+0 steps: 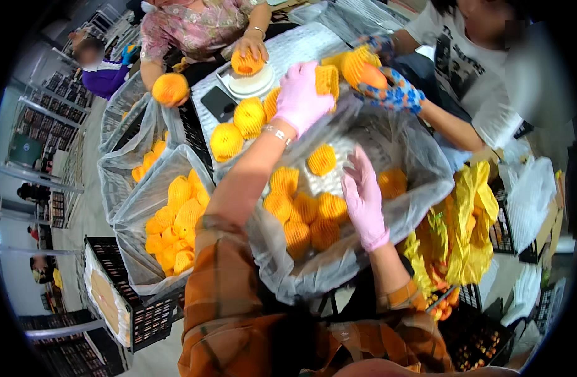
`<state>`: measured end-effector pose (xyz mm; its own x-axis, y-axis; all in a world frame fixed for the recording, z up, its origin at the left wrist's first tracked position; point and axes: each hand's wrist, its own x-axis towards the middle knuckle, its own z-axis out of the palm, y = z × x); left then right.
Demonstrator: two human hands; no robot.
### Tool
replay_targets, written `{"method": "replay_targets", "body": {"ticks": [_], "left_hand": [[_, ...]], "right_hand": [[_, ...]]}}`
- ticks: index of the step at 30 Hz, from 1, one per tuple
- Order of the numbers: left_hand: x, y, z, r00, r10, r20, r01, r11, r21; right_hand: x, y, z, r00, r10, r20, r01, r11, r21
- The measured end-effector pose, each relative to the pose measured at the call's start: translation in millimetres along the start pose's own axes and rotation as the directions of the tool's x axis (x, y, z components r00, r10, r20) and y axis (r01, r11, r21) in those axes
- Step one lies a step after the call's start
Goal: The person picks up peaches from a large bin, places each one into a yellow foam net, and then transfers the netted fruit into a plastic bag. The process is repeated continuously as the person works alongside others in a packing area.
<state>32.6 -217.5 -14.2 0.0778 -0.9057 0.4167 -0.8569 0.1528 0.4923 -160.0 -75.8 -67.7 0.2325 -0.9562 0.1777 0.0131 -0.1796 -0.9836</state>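
My left hand (301,99), in a pink glove, is closed around a fruit in a yellow foam net (327,82) above the far rim of a lined crate. My right hand (365,202), also pink-gloved, is over this crate with fingers apart and nothing in it. The crate's clear plastic liner (423,188) spreads over its rim. Inside, several net-wrapped fruits (305,207) are grouped at the near left. One wrapped fruit (321,159) sits apart on the pale padded bottom; another (392,183) lies right of my right hand.
Across the table, a person's hand (251,47) rests on a wrapped fruit on a white scale (251,86). A dark phone (218,104) lies nearby. At right, a co-worker's patterned gloves (397,92) hold an orange fruit (374,76) partly netted. Lined crates of wrapped fruit (175,226) stand left.
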Motion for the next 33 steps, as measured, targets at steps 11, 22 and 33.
{"method": "replay_targets", "body": {"ticks": [11,22,33], "left_hand": [[148,-85,101,0.925,-0.378,0.039,0.343,0.874,0.345],[-45,-78,-67,0.721,-0.030,0.692,0.334,0.891,-0.309],[-124,-44,30,0.320,-0.375,0.870,-0.513,0.703,0.492]], "right_hand": [[10,23,-9,0.970,0.221,0.103,-0.242,0.919,0.311],[10,7,-22,0.996,0.071,0.047,-0.079,0.972,0.221],[12,11,-13,0.998,0.023,0.052,-0.031,0.987,0.158]]}}
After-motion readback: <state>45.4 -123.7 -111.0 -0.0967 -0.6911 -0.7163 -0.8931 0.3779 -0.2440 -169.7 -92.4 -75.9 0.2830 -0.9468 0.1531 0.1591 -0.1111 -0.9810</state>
